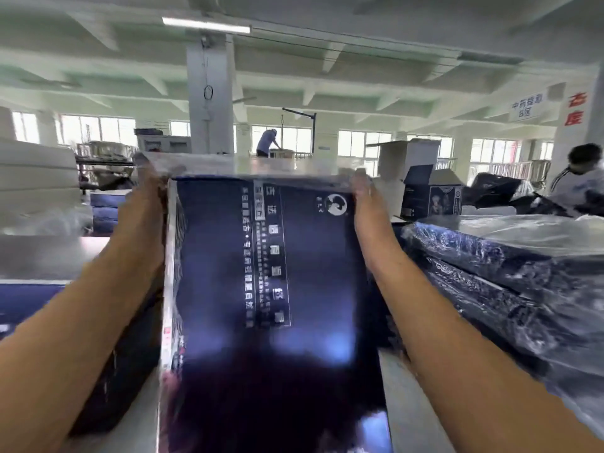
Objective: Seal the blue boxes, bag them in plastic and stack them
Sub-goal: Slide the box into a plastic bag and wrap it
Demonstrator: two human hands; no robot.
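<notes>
Bare forearms rise from the bottom corners to a blue box (268, 289) held upright between them. At its upper left edge the left hand (143, 197) clasps the side, and the right hand (366, 204) clasps the upper right edge with its thumb pointing up along the corner. Both grips are closed on the box. The fingers go behind it, so how they lie cannot be told.

The box is dark navy with a column of pale printed characters down its middle and a round white emblem close to the right hand. A clear plastic bag (248, 168) covers it — its loose mouth stands above the box top, level with the fingertips, and glare shows on the lower face.

Below the wrists lies a white table (405, 407). Right of the right forearm sits a stack of bagged boxes (490, 256), their wrap crinkled and shiny. Under the left forearm a dark box (124, 354) lies flat.

Beyond the hands a white pillar (210, 93) rises to a beamed ceiling with a lit tube lamp (206, 26). Past the right hand stands an open carton (431, 194), with a seated person (581, 181) further right. Another person (268, 142) bends over by the windows (98, 129) — blurred.
</notes>
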